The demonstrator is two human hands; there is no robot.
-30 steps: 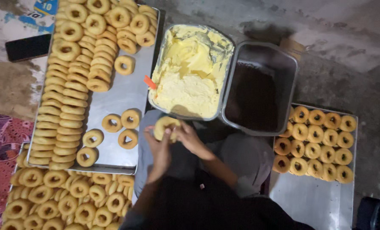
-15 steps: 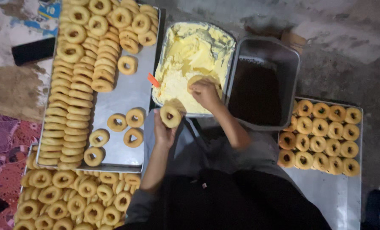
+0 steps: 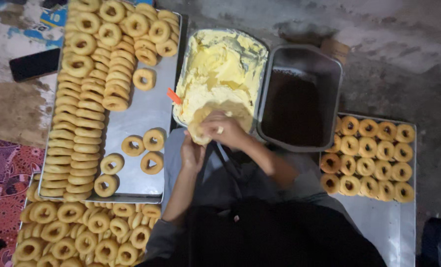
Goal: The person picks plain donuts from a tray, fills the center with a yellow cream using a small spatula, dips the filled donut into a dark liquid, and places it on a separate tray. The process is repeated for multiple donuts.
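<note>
The left hand [image 3: 192, 154] cups a doughnut [image 3: 198, 134] in its grip. The right hand [image 3: 224, 129] closes over it, beside the cream tray [image 3: 220, 74].

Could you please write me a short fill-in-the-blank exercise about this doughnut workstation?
1. Both hands, the left hand and right hand, hold one ____.
2. The pan of cream is pale ____ in colour.
3. The container of dark topping lies to the ____ of the cream pan.

Missing words: doughnut; yellow; right
</note>
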